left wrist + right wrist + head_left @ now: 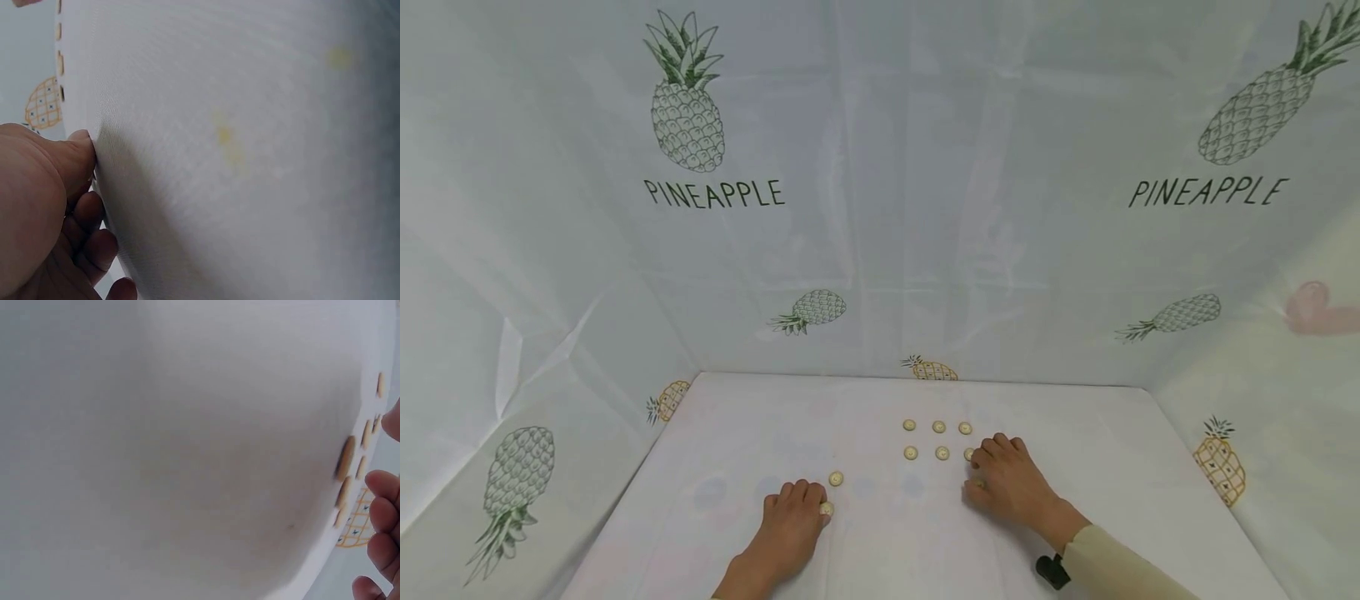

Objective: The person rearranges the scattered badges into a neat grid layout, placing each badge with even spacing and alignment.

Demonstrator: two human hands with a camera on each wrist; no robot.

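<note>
Small round cream buttons lie on the white table. My left hand [790, 525] is low at the table's left front, thumb and index finger pinching a button [826, 507] at its edges. Just beyond it lies another button [836, 478]. In the left wrist view the thumb [78, 156] and curled fingers sit close together at the table surface. To the right, my right hand [1011, 483] arches over a button [980, 483], partly hidden between thumb and index finger. Its fingers [382, 515] are parted from the thumb in the right wrist view. A further button [969, 454] is at its fingertips.
Ahead and left of the right hand, buttons form two rows, including a back-row button [939, 427] and a front-row button [942, 453]. Pineapple-printed cloth [880, 208] hangs behind and beside the white table [760, 408]. A black device [1052, 572] is at the right wrist.
</note>
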